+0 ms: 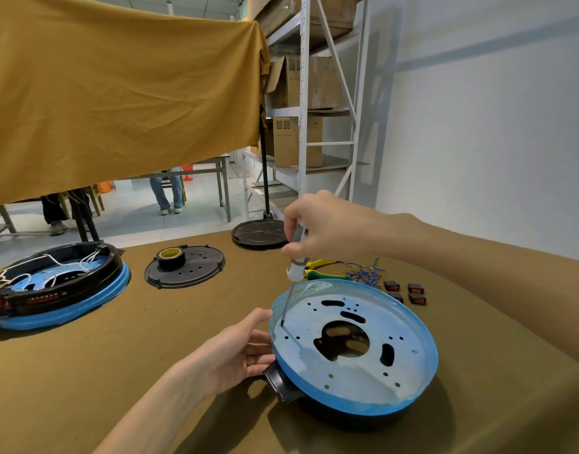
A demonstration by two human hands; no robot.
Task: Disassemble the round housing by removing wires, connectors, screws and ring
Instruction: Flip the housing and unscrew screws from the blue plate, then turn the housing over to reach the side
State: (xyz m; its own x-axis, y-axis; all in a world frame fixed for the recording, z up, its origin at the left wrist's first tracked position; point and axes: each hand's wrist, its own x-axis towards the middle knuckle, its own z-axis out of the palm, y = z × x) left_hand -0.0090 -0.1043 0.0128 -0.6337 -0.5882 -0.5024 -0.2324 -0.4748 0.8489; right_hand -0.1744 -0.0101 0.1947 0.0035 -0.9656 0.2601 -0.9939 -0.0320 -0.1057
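Observation:
A round blue housing (412,326) with a pale perforated floor lies on the table at front right, with a black part under it. My right hand (327,224) grips a screwdriver (295,260) upright; its tip touches the floor near the housing's left wall. My left hand (239,348) holds the housing's left rim, thumb up against the wall. Loose blue and yellow wires (363,270) and several small black switches (406,291) lie behind the housing.
A second blue housing (59,286) with a black ring and white wires sits at left. A black lid (196,267) carries a tape roll (170,257). Another black disc (258,232) lies at the far edge. Yellow-green pliers (321,273) lie beside the wires. A shelf rack stands behind.

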